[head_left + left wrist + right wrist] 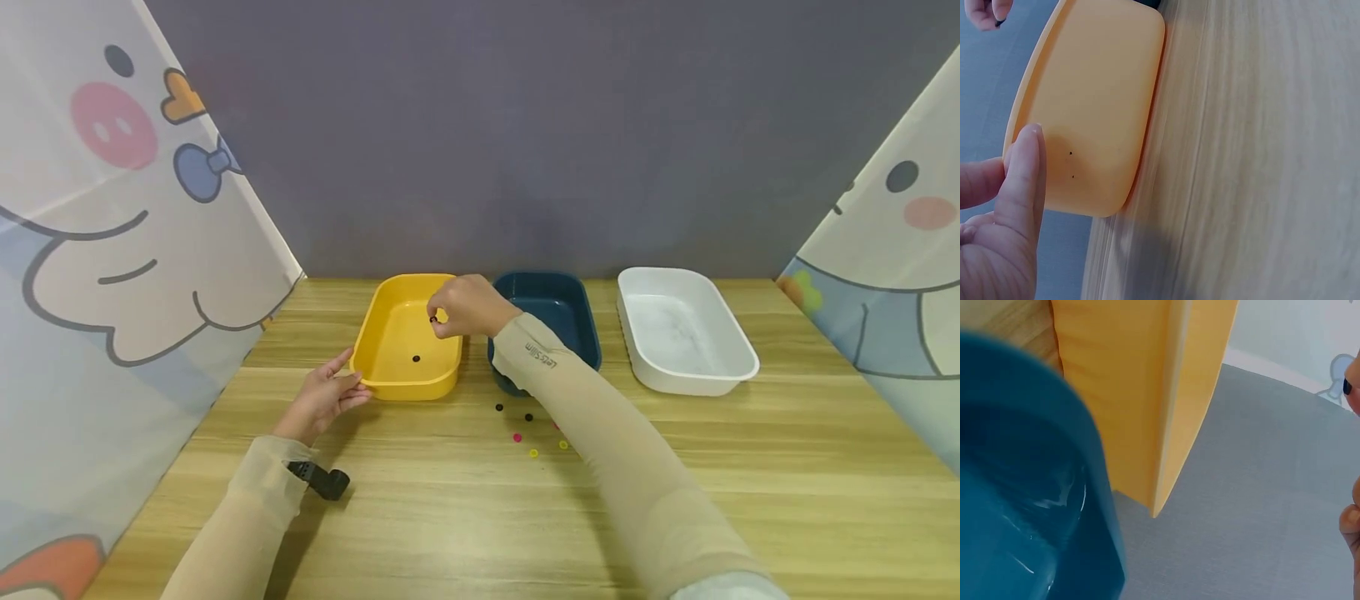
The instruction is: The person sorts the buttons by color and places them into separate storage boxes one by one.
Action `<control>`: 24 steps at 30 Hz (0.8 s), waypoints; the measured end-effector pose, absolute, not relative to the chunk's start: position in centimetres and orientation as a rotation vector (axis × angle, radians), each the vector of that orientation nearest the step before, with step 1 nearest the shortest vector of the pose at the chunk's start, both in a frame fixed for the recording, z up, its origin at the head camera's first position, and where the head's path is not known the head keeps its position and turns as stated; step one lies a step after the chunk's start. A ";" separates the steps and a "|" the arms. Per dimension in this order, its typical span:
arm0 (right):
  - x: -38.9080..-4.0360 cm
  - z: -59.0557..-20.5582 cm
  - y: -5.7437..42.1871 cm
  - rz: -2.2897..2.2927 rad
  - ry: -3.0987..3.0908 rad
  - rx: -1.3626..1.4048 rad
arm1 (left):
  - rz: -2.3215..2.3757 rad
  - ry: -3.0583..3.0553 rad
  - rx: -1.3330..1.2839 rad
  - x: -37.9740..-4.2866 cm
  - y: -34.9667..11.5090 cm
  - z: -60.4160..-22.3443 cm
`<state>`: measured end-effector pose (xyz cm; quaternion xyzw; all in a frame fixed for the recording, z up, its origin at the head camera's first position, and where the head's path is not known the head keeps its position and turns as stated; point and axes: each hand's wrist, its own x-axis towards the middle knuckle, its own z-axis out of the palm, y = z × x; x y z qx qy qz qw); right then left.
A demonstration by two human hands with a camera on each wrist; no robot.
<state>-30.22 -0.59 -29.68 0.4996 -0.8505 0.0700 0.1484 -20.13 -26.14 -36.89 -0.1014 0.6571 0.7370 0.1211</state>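
My right hand (471, 307) is over the right side of the yellow tray (408, 390), pinching a small black button (432, 320) between thumb and fingertip. The button's dark edge also shows at the fingertips in the right wrist view. At the tray's front left corner, my left hand (321, 402) grips the rim, as the left wrist view shows close up. Another black button (416, 358) lies on the tray floor. Several small buttons are scattered on the table nearer to me: black (528, 417), pink (517, 437) and yellow (533, 453).
A dark blue tray (592, 337) stands right of the yellow one, partly hidden by my right hand and sleeve. Farther right is a white tray (690, 384). A grey wall (555, 142) rises behind the wooden table (420, 500), with cartoon-printed panels on both sides.
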 end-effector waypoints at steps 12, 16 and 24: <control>-32.1 -30.4 -3.1 0.133 -2.480 1.375 | 2.143 1.953 -0.324 -20.1 -25.9 -37.1; -32.1 -30.5 -4.1 0.106 -2.442 1.397 | 2.166 1.944 -0.333 -20.0 -25.9 -37.2; -32.0 -30.2 -5.8 0.115 -2.408 1.398 | 2.172 1.946 -0.345 -20.1 -25.8 -37.1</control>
